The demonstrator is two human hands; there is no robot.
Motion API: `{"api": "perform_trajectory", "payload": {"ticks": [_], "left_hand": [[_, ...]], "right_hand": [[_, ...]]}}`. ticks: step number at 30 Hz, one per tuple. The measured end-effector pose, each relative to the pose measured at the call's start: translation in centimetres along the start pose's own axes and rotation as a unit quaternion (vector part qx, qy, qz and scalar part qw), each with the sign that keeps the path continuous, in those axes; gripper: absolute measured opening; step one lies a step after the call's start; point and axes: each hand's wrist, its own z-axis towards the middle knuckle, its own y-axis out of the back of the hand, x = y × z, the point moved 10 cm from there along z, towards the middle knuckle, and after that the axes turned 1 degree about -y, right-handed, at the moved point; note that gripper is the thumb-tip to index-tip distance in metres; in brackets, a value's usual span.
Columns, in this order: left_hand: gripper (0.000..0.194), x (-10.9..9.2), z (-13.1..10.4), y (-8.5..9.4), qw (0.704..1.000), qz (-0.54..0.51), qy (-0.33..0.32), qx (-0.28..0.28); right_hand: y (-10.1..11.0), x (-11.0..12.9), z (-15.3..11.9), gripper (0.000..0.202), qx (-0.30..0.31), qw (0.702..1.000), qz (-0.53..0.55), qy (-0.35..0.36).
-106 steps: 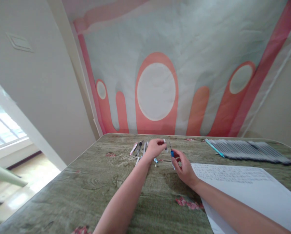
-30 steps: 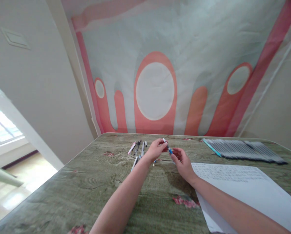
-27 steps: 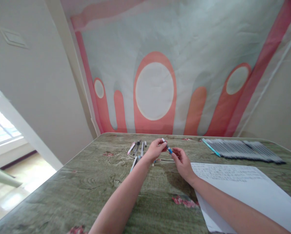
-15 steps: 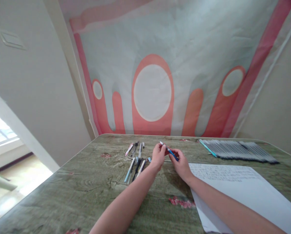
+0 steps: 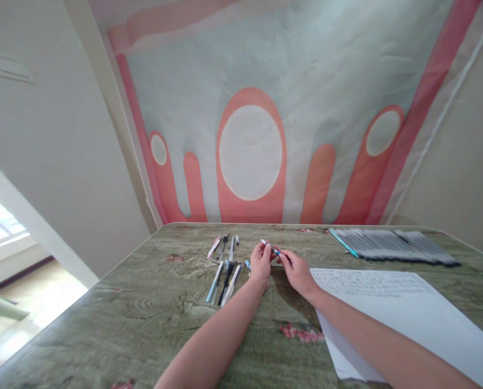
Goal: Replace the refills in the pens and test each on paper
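A blue and white pen (image 5: 276, 251) is held between my two hands, tilted with its white end up and to the left. My left hand (image 5: 261, 262) is closed around the white end. The fingers of my right hand (image 5: 296, 270) pinch the blue end and cover much of it. Just left of my left hand, several loose pens and pen parts (image 5: 227, 278) lie on the table (image 5: 156, 313), among them a light blue one (image 5: 214, 282) and a white one (image 5: 230, 285).
A written sheet of paper (image 5: 391, 319) lies under my right forearm. Behind it, a long row of grey pens or refills (image 5: 399, 248) has a turquoise one (image 5: 344, 242) at its left end. A patterned covering (image 5: 347, 70) hangs beyond the table's far edge.
My right hand has shifted slightly left along the pen, and its fingers now cover more of the blue end. My left hand keeps its hold. The view has moved slightly.
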Motion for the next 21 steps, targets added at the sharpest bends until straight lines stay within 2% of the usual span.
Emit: {"api": "perform_trajectory", "payload": {"ticks": [4,7,15,19,21], "left_hand": [[0.039,-0.34,-0.32,-0.22,1.000,-0.004,-0.002,0.014],[0.038,-0.59,-0.41,-0.26,1.000,-0.007,-0.009,0.019],[0.037,-0.42,-0.09,-0.14,0.999,-0.017,-0.001,0.030],[0.034,-0.29,0.04,0.00,0.998,-0.050,-0.009,0.028],[0.034,-0.22,0.09,0.22,0.998,-0.052,-0.010,0.019]], "right_hand": [[0.13,0.10,-0.22,0.030,-0.022,0.999,0.037,0.000],[0.44,0.01,-0.26,0.030,-0.040,0.999,0.021,-0.003],[0.12,0.54,-0.03,0.033,-0.005,1.000,0.001,0.008],[0.57,-0.05,-0.11,0.030,-0.046,0.999,0.002,-0.003],[0.52,-0.38,-0.10,0.030,-0.046,0.999,0.007,-0.011]]}}
